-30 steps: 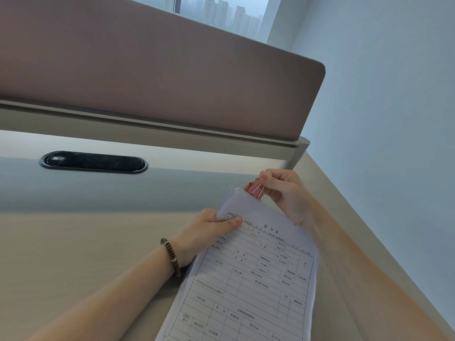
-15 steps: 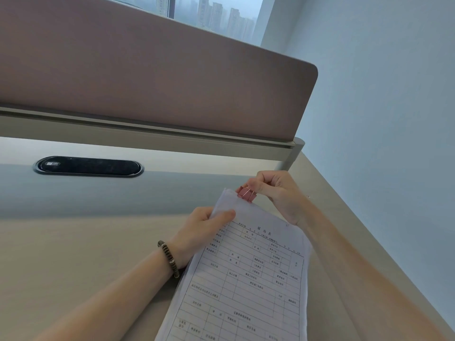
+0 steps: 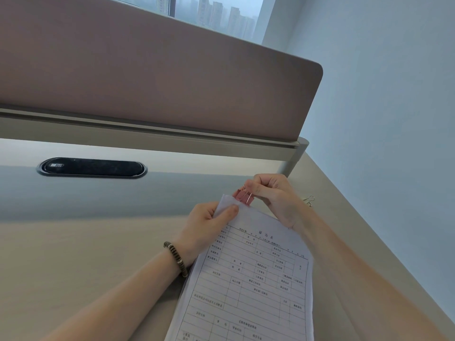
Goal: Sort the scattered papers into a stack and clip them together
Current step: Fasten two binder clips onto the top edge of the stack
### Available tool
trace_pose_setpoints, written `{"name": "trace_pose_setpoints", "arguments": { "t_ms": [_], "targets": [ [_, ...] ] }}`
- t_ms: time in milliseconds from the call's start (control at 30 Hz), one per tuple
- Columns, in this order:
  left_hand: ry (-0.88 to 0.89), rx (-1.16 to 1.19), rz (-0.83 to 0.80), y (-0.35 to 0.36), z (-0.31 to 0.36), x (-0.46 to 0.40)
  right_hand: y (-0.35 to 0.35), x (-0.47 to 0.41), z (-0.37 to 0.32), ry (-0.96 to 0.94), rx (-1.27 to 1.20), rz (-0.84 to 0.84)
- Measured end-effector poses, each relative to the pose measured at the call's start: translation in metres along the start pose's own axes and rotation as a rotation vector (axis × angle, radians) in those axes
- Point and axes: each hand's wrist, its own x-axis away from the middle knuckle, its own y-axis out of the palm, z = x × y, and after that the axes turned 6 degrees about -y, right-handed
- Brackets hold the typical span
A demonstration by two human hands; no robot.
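Observation:
A stack of white printed forms is lifted off the desk, tilted toward me. My left hand grips the stack near its top left corner, thumb on the front sheet. A pink binder clip sits on the stack's top edge. My right hand pinches the clip's wire handles with curled fingers. The clip's jaws bite the paper edge; how deep is hidden by my fingers.
A second binder clip lies on the beige desk behind my right wrist. A black oval cable port is at the back left. A brown divider panel closes the back, a pale wall the right.
My left thumb has slid up toward the stack's top corner, closer to the clip. My right hand has kept its pinch on the clip at the top edge.

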Motion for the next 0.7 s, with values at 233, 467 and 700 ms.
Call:
{"name": "trace_pose_setpoints", "arguments": {
  "t_ms": [233,467,700],
  "targets": [
    [0.045,-0.067,-0.007,-0.0003,0.0001,0.0022,0.0010,0.0009,-0.0063,0.053,-0.023,-0.016],
    [0.027,-0.052,-0.022,0.0016,0.0014,0.0020,0.0040,-0.0027,-0.0091,0.041,0.035,-0.019],
    [0.002,-0.005,-0.020,-0.0001,0.0004,0.0015,0.0057,-0.0017,-0.0071,0.066,0.020,-0.018]
  ]
}}
